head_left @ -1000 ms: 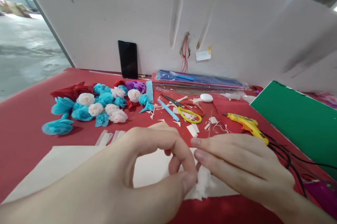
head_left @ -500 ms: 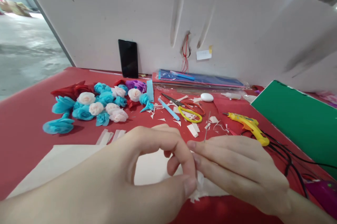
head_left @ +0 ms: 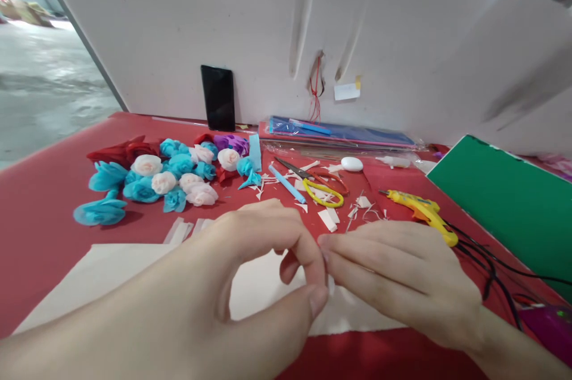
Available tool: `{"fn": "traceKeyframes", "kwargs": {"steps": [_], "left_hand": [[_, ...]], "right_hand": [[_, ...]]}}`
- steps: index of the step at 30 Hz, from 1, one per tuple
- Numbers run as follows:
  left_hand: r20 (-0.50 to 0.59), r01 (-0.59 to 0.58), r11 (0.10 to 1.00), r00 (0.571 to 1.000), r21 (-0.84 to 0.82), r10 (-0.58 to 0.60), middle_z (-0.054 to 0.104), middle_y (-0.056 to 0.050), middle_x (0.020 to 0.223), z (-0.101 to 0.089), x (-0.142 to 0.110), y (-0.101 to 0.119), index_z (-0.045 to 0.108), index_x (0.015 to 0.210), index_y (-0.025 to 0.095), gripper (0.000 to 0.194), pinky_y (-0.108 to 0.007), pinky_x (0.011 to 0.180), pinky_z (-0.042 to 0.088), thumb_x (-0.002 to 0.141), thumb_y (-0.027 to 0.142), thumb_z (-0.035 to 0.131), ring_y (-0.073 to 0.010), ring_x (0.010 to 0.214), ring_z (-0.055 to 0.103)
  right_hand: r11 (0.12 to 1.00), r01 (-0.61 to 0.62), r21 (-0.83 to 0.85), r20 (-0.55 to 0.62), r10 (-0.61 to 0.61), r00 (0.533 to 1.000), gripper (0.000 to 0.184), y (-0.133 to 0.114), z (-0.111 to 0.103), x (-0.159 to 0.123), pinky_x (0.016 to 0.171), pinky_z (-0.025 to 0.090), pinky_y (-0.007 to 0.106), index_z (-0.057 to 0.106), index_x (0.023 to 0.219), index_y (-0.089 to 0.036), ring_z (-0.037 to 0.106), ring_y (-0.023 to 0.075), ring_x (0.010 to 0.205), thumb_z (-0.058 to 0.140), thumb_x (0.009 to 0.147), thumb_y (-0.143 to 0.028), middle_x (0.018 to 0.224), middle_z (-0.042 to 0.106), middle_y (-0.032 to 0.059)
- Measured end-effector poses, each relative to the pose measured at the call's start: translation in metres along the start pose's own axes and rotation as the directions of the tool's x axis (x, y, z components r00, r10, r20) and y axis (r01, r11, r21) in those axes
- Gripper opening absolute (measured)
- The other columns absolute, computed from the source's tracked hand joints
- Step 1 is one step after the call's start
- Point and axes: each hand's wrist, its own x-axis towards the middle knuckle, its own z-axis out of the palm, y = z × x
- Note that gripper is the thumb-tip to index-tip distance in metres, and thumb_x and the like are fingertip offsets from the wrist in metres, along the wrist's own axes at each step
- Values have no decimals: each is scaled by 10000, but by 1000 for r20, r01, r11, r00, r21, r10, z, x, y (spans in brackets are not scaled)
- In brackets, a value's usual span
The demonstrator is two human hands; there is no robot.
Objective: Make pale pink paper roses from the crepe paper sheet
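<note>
My left hand [head_left: 214,273] is closed, thumb and index finger pressed together in a pinch, its other fingers curled behind. At its fingertips a small piece of pale crepe paper [head_left: 331,285] shows, mostly covered by the hands. My right hand [head_left: 406,273] lies right beside it, fingers straight and held together, tips meeting the left fingers. From behind the right fingers a thin wire [head_left: 349,224] sticks up and away. Below both hands a larger cream paper sheet [head_left: 111,279] lies on the red table [head_left: 357,356].
Blue, white, red and purple paper flowers [head_left: 179,171] lie at left. Beyond my hands are scissors [head_left: 322,193], a light blue pen [head_left: 286,184] and paper scraps [head_left: 328,219]. A yellow glue gun [head_left: 422,210] with black cords and a green board [head_left: 504,207] are right. A phone [head_left: 218,98] leans on the wall.
Both hands have shifted slightly left, fingertips still together. The ruffled paper edge below the left thumb is no longer visible, and less of the wire stands out distinctly.
</note>
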Motion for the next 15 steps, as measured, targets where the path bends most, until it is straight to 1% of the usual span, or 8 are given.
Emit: {"fn": "traceKeyframes", "kwargs": {"steps": [2,3,5,8,10,12,15], "left_hand": [[46,51,999,998,-14,-50,631,65,718,-3,0,1,555,767,282,141,-249,722,452,877,348,494,-151,711,578],[65,48,999,997,-6,-47,625,65,735,-4,0,2,549,772,283,140,-257,736,443,880,354,495,-152,725,567],[70,-7,999,998,38,4,617,74,781,-6,1,4,532,764,277,141,-252,741,425,895,316,498,-144,754,546],[25,-90,990,996,108,88,586,80,797,-6,3,8,527,740,260,166,-224,742,403,897,207,517,-125,790,520],[-7,-116,984,993,134,118,552,81,778,-5,3,10,538,744,261,176,-208,748,395,882,151,532,-117,790,507],[-11,-114,982,993,150,116,532,77,756,-3,2,9,546,752,271,171,-212,733,397,890,171,529,-120,772,502],[20,-72,991,997,111,71,563,58,737,-3,3,3,546,743,273,184,-242,700,419,917,286,487,-146,732,519]], "right_hand": [[1000,5,3,-21,-5,1000,203,1,2,3,725,549,208,679,974,-104,670,100,854,475,980,-103,923,766,39],[1000,7,6,-22,-7,1000,195,1,2,4,702,549,217,676,960,-104,674,103,821,482,977,-100,905,768,35],[1000,6,10,-36,-5,999,200,1,4,6,660,542,234,669,944,-107,675,106,762,473,984,-104,866,771,23],[1000,1,14,-48,0,999,224,0,6,6,626,530,240,660,937,-111,676,107,716,446,1000,-114,827,770,12],[1000,-4,21,-43,5,999,236,-1,7,6,622,528,242,658,936,-109,680,109,715,433,1006,-114,829,771,15],[1000,5,22,-50,-4,999,234,-1,8,6,615,522,243,656,929,-112,680,110,714,435,1007,-121,827,770,15],[1000,1,11,-53,0,999,226,-1,11,6,610,516,242,655,932,-115,670,105,709,441,1005,-119,828,768,11]]}}
